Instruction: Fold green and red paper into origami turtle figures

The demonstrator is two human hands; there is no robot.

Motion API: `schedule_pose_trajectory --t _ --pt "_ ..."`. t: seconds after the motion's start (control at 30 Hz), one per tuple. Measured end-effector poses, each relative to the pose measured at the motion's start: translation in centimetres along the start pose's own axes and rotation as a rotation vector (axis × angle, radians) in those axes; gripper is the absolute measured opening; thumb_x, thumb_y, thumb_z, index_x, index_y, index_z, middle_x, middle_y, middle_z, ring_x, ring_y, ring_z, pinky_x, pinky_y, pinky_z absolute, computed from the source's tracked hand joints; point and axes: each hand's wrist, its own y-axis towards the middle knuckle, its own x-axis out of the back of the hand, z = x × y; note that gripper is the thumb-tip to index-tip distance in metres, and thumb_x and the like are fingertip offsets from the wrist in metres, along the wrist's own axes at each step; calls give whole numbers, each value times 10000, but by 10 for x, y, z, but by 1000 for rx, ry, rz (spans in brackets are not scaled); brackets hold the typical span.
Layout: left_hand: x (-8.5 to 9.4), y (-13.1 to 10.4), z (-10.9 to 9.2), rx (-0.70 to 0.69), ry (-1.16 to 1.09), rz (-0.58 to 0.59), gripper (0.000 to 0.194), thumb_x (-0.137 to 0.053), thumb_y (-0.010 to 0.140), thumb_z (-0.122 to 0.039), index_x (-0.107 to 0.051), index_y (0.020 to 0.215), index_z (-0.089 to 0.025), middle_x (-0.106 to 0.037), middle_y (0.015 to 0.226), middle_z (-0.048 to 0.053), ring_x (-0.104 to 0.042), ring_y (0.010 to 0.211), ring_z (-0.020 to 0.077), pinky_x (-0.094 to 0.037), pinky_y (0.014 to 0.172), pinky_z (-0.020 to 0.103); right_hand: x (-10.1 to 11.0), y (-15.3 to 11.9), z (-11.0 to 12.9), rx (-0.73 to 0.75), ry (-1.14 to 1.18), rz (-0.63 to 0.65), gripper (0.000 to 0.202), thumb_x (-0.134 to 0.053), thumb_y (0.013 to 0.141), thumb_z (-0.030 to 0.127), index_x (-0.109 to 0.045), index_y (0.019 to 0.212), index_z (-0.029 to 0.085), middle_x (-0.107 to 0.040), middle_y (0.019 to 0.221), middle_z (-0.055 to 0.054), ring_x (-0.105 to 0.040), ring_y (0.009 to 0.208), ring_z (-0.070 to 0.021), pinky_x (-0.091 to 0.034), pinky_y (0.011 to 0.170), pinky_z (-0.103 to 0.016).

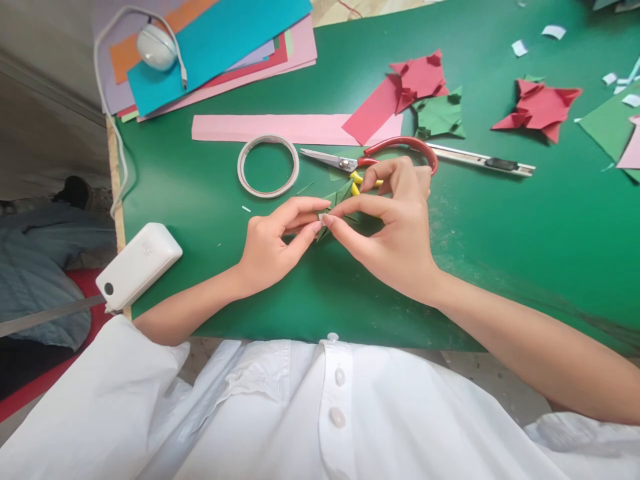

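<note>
My left hand [277, 250] and my right hand [393, 230] meet over the green table. Between their thumbs and index fingertips is a small whitish piece [323, 217], pinched from both sides. Right behind the fingertips lies a folded green paper piece [341, 194], partly hidden by them; whether the left fingers also grip it is unclear. Red-handled scissors [345, 163] lie just beyond, their handle passing behind my right hand. Yellow handles [356, 180] show beside its fingers. A roll of tape [241, 167] lies flat behind my left hand.
Pink strip [250, 128], utility knife [500, 165], red folded papers [425, 77] [543, 107] and green folded paper [440, 115] lie farther back. Paper sheets [215, 50] bear a white mouse [157, 48] with cable. A white power bank [140, 267] sits at the left edge.
</note>
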Motion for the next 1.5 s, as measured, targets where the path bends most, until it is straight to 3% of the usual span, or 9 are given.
schedule_pose_trajectory --t 0.2,0.37,0.6,0.77,0.9,1.03,1.17,1.5 --pt "0 0 1 2 43 -8 185 -633 980 -293 -688 1151 -244 -801 977 -30 -789 849 118 -659 816 198 -3 -1 0 32 3 -42 209 -663 911 403 -757 790 260 -561 973 -104 -562 1041 -301 -457 840 -512" --pt "-1 1 1 -71 93 -31 184 -632 958 -209 -695 1128 -239 -798 972 -34 -788 854 112 -648 806 175 -4 -1 0 72 -36 -53 185 -676 901 382 -761 788 263 -584 947 -109 -570 1041 -309 -446 839 -515" --pt "-1 2 2 -167 171 -84 409 -614 908 -88 -685 1242 -312 -787 1107 -75 -770 830 62 -621 829 121 -3 -1 4 90 -42 -51 166 -676 904 365 -766 787 288 -623 904 -87 -569 1027 -310 -424 811 -486" --pt "1 3 0 -111 224 -122 383 -623 916 -139 -680 1253 -311 -772 1170 -71 -769 842 73 -636 844 149 1 2 3 98 -53 -81 140 -655 918 338 -736 822 275 -678 920 -69 -591 1029 -303 -421 821 -477" --pt "5 7 4 -32 120 -150 335 -681 932 -256 -646 1261 -306 -771 1046 -57 -768 830 94 -652 817 187 10 10 -3 42 -60 -111 159 -638 926 392 -672 885 242 -698 952 -75 -621 1018 -292 -446 902 -505" --pt "8 10 11 -37 -9 -128 352 -701 934 -405 -602 1263 -328 -730 857 -64 -736 706 97 -641 673 205 13 13 -4 -56 99 13 217 -664 897 365 -616 1070 245 -717 990 -54 -667 970 -251 -497 938 -482" --pt "7 10 13 -10 -67 -99 346 -688 935 -473 -605 1242 -337 -657 724 -71 -663 585 79 -574 544 188 9 12 -3 -122 396 111 230 -666 882 295 -593 1094 244 -712 966 -17 -693 888 -190 -560 843 -379" --pt "4 11 12 23 -182 -102 274 -753 894 -418 -638 1101 -282 -635 773 -53 -661 698 71 -597 660 179 8 11 -1 -135 511 143 217 -690 853 219 -603 1051 232 -677 822 20 -670 801 -140 -564 776 -315"
